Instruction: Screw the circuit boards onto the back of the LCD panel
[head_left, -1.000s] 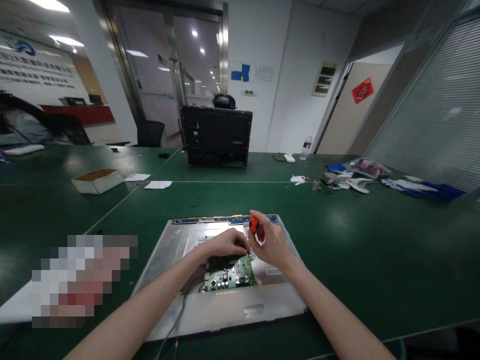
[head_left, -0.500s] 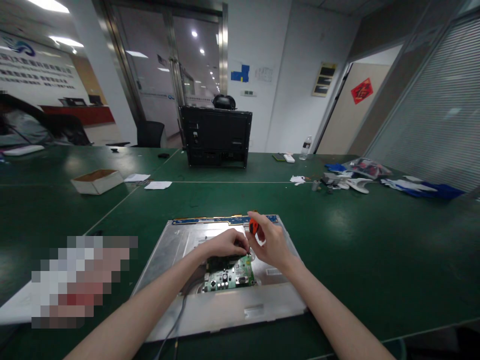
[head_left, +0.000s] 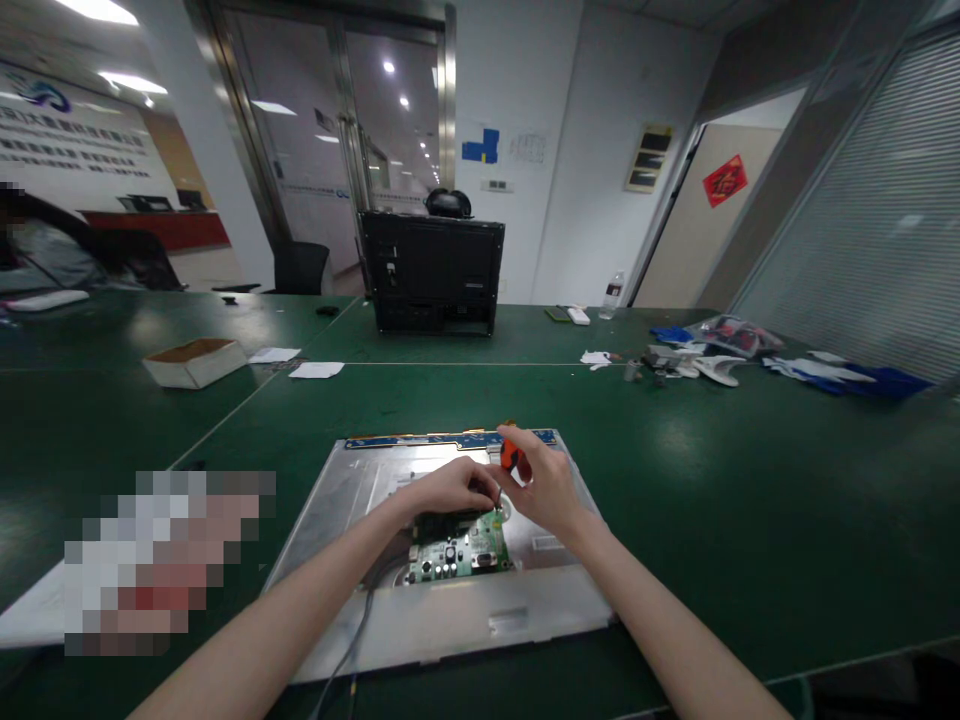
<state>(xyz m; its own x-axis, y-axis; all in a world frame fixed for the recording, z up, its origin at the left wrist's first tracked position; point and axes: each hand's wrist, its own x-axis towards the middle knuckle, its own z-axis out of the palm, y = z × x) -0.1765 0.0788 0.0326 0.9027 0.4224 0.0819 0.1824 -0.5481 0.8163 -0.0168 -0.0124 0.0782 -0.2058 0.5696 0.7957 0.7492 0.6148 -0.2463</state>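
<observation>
A flat metal display panel (head_left: pixel 555 600) lies on the green table, with a green circuit board (head_left: pixel 465 555) at its middle and a blue strip board (head_left: pixel 431 440) along its far edge. My right hand (head_left: pixel 551 490) is closed around a screwdriver (head_left: pixel 510 455) with an orange and black handle. Its thin shaft points down at the board's far right corner. Beside that tip, my left hand (head_left: pixel 457 487) has its fingertips pressed together over the board's far edge; whatever they pinch is hidden. A grey cable (head_left: pixel 358 630) runs off the panel's near left side.
A black monitor back (head_left: pixel 435 275) stands across the table. An open box (head_left: pixel 195 363) and papers (head_left: pixel 316 370) lie left of it. Gloves and bags (head_left: pixel 720 350) are heaped at the right, near a bottle (head_left: pixel 612 295). A pixelated patch covers something at left.
My right hand and the screwdriver have shifted very slightly right, with the handle turned a little. My left hand stays put, and the panel has not moved.
</observation>
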